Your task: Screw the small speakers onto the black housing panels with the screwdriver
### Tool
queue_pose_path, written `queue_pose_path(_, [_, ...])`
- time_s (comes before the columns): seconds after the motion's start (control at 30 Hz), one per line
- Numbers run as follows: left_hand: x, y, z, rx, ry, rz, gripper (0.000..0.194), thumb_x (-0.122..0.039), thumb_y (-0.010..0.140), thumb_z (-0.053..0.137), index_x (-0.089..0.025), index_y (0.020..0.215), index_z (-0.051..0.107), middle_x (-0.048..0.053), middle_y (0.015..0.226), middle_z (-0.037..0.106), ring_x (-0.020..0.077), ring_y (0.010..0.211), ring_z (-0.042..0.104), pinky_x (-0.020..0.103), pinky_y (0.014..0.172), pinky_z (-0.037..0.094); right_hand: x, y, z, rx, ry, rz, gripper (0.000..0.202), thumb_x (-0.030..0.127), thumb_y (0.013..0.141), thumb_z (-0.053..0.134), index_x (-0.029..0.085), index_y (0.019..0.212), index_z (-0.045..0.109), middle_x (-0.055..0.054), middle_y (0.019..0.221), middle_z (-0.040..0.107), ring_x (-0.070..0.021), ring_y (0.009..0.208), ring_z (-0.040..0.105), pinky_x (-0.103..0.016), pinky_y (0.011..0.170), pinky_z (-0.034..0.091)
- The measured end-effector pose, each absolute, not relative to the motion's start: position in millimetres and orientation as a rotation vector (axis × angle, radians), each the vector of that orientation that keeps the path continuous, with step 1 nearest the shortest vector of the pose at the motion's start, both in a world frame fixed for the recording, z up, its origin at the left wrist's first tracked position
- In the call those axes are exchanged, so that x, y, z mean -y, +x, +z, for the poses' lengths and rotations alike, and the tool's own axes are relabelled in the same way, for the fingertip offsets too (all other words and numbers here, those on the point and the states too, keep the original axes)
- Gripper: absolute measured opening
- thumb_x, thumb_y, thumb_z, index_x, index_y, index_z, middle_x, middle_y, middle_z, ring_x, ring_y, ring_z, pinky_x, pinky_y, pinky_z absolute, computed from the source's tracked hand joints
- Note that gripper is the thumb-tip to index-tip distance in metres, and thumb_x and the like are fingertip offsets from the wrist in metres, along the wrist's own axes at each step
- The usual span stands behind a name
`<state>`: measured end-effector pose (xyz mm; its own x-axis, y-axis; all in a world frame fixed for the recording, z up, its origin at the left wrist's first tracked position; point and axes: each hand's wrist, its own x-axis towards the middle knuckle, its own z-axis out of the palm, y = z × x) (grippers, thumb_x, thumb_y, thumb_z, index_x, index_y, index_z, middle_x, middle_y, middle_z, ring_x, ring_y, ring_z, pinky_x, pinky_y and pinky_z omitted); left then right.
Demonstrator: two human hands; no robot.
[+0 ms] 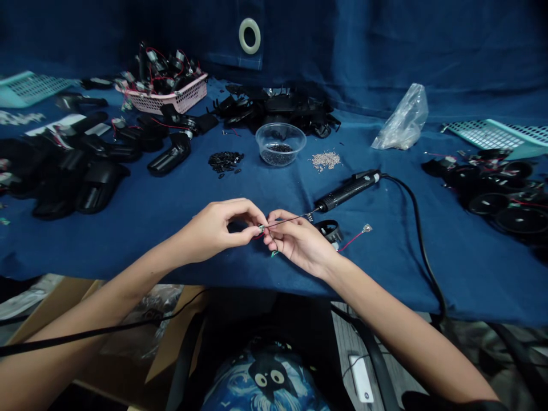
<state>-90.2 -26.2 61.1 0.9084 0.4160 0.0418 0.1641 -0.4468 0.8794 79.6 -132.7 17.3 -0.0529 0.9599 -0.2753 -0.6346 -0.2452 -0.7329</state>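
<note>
My left hand (pixel 229 225) is closed in a pinch on a small green circuit board (pixel 261 228) at the middle of the table's front. Close beside it, my right hand (pixel 299 242) has its thumb and finger pinched on a thin dark wire (pixel 274 225). Another small green board (pixel 274 253) dangles below the right fingers. Just beyond the right hand lies a black electric screwdriver (pixel 349 190), its tip toward my fingers. A black ring-shaped part (pixel 329 229) rests by the right wrist, with a red wire (pixel 351 241) next to it.
Behind are a clear bowl (pixel 280 130) of small dark pieces, loose black pieces (pixel 225 162) and silver screws (pixel 326 160). Black housings (pixel 100 185) lie left, round black parts (pixel 509 197) right. A pink basket (pixel 188 98) holds wired motors. The screwdriver cable (pixel 417 228) runs over the front edge.
</note>
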Motion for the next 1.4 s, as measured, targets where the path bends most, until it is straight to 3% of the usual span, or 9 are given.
queue_pose_path(0.33, [23, -91, 61, -0.621, 1.860, 0.422, 0.027, -0.035, 0.082, 0.065, -0.013, 0.098, 0.064, 0.005, 0.088, 0.068, 0.0146, 0.083, 0.065, 0.026, 0.078, 0.054, 136, 83, 25, 0.740, -1.014, 1.334, 0.019, 0.021, 0.079, 0.069, 0.015, 0.094, 0.059, -0.006, 0.089, 0.068, -0.0134, 0.076, 0.067, -0.027, 0.074, 0.055])
queue_pose_path(0.57, [25, -93, 58, -0.613, 1.999, 0.460, 0.025, -0.036, 0.086, 0.060, -0.015, 0.100, 0.064, 0.004, 0.093, 0.068, 0.0140, 0.085, 0.064, 0.025, 0.078, 0.052, 138, 88, 31, 0.839, -1.111, 1.273, 0.017, 0.025, 0.083, 0.064, 0.016, 0.096, 0.057, -0.007, 0.094, 0.068, -0.0168, 0.084, 0.068, -0.034, 0.081, 0.055])
queue_pose_path(0.63, [30, -93, 57, -0.647, 2.228, 0.559, 0.021, -0.033, 0.089, 0.056, -0.017, 0.099, 0.064, 0.004, 0.096, 0.067, 0.0140, 0.088, 0.062, 0.026, 0.082, 0.049, 139, 89, 30, 1.033, -1.272, 1.085, 0.015, 0.026, 0.087, 0.059, 0.017, 0.098, 0.056, -0.007, 0.096, 0.067, -0.0168, 0.087, 0.067, -0.035, 0.084, 0.054])
queue_pose_path(0.83, [36, -86, 43, -0.775, 2.888, 0.584, 0.019, -0.028, 0.095, 0.046, -0.017, 0.097, 0.061, 0.005, 0.092, 0.066, 0.0194, 0.088, 0.059, 0.039, 0.093, 0.037, 145, 88, 32, 1.819, -1.851, -0.032, 0.025, 0.022, 0.095, 0.043, 0.015, 0.114, 0.058, -0.012, 0.113, 0.063, -0.0238, 0.108, 0.057, -0.041, 0.097, 0.044])
queue_pose_path(0.97, [34, -83, 37, -0.805, 3.072, 0.455, 0.025, -0.034, 0.096, 0.044, -0.016, 0.099, 0.062, 0.010, 0.095, 0.065, 0.0255, 0.094, 0.058, 0.045, 0.096, 0.035, 156, 88, 36, 1.884, -2.008, -0.330, 0.035, 0.030, 0.094, 0.047, 0.016, 0.125, 0.056, -0.012, 0.126, 0.059, -0.0306, 0.127, 0.044, -0.053, 0.111, 0.026])
queue_pose_path(1.07, [36, -93, 39, -0.885, 3.051, 0.526, 0.031, -0.039, 0.094, 0.046, -0.017, 0.111, 0.059, 0.012, 0.110, 0.063, 0.0289, 0.106, 0.055, 0.049, 0.105, 0.030, 172, 99, 33, 1.813, -2.174, -0.377, 0.048, 0.044, 0.091, 0.051, 0.016, 0.130, 0.053, -0.015, 0.130, 0.055, -0.0358, 0.127, 0.042, -0.060, 0.107, 0.026])
queue_pose_path(1.17, [36, -114, 37, -1.056, 2.938, 0.566, 0.041, -0.043, 0.091, 0.051, -0.017, 0.123, 0.054, 0.014, 0.124, 0.057, 0.0327, 0.116, 0.050, 0.051, 0.106, 0.030, 191, 118, 24, 1.801, -2.266, -0.301, 0.064, 0.054, 0.085, 0.058, 0.015, 0.135, 0.049, -0.019, 0.131, 0.051, -0.0369, 0.119, 0.047, -0.056, 0.097, 0.039])
queue_pose_path(1.27, [32, -133, 28, -1.150, 2.753, 0.477, 0.044, -0.043, 0.090, 0.051, -0.018, 0.126, 0.051, 0.012, 0.125, 0.057, 0.0308, 0.113, 0.053, 0.045, 0.098, 0.038, 204, 134, 15, 1.786, -2.270, -0.135, 0.048, 0.044, 0.087, 0.059, 0.017, 0.126, 0.055, -0.016, 0.117, 0.057, -0.0294, 0.102, 0.056, -0.045, 0.087, 0.048])
queue_pose_path(1.4, [24, -140, 20, -0.999, 2.487, 0.452, 0.029, -0.039, 0.093, 0.047, -0.023, 0.115, 0.056, 0.004, 0.117, 0.059, 0.0206, 0.108, 0.056, 0.034, 0.098, 0.040, 207, 154, 33, 1.539, -2.060, 0.046, 0.023, 0.036, 0.088, 0.060, 0.023, 0.107, 0.063, -0.007, 0.102, 0.064, -0.0199, 0.088, 0.062, -0.034, 0.077, 0.051])
